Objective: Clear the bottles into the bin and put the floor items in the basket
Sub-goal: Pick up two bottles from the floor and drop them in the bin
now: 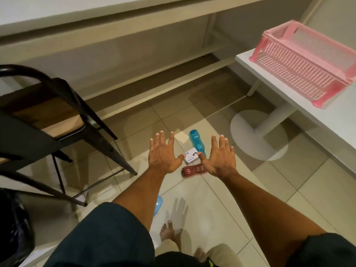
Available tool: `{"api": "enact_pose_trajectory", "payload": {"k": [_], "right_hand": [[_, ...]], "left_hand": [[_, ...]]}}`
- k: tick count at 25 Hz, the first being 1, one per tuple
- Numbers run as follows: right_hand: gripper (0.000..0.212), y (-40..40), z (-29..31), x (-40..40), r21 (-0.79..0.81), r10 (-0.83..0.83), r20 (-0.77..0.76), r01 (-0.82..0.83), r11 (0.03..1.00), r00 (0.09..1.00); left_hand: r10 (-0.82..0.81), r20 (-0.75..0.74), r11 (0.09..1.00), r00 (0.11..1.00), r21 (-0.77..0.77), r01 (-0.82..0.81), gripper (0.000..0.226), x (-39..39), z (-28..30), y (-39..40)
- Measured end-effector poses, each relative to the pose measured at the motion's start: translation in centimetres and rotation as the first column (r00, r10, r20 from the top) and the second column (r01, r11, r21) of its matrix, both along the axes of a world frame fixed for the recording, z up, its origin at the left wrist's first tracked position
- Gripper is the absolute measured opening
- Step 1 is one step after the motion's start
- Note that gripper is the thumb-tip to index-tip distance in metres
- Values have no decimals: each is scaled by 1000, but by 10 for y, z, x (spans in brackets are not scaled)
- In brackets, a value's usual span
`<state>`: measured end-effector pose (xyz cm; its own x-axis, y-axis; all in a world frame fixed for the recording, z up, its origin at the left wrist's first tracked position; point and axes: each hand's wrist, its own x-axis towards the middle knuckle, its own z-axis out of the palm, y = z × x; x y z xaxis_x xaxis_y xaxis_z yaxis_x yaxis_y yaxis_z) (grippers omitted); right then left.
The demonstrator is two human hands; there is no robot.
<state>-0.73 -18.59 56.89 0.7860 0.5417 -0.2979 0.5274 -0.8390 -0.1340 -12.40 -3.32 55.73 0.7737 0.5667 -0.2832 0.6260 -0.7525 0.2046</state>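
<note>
Reaching forward over the tiled floor (221, 209), both hands are spread wide with the palms down and nothing in them. The left hand (163, 154) and the right hand (221, 158) hang side by side with a gap between them, and in this gap the floor items show.

I take the small white box (190, 156) as the landmark. It lies flat on the floor, seen between the two thumbs. A blue bottle (196, 141) lies on its side just behind and to the right of the box — its far end points away from the person. A dark red bottle (192, 170) lies on its side just in front of the box, and the right hand covers one end of it. A white piece of paper (181, 136) lies behind the box, near the blue bottle.

The pink basket (308, 62) stands well to the right of the box and higher — on a white table (327, 116), and it looks empty. A black chair (57, 112) with a wooden seat stands well to the left of the box. Bare feet (167, 232) are on the floor in front of the box, close to the camera.
</note>
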Motion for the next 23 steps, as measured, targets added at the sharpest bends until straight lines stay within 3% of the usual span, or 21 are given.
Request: {"api": "enact_pose_trajectory", "payload": {"k": [6,11,16,23], "right_hand": [[88,21,-18,95,-23,45,8,-45,999,999],[89,47,-57,197,-60,213,-25,-214,975,977],[93,54,-101,287,-153,444,-146,-463,873,884],[93,65,-166,336,-237,585,-236,-630,739,776]], "left_hand": [[57,-25,998,998,-6,-57,97,84,-15,20],[204,-46,978,978,-37,-206,96,159,-43,16],[394,-154,905,906,-105,-411,97,212,-81,-13],[497,-272,798,824,-228,-557,99,241,-161,-65]]}}
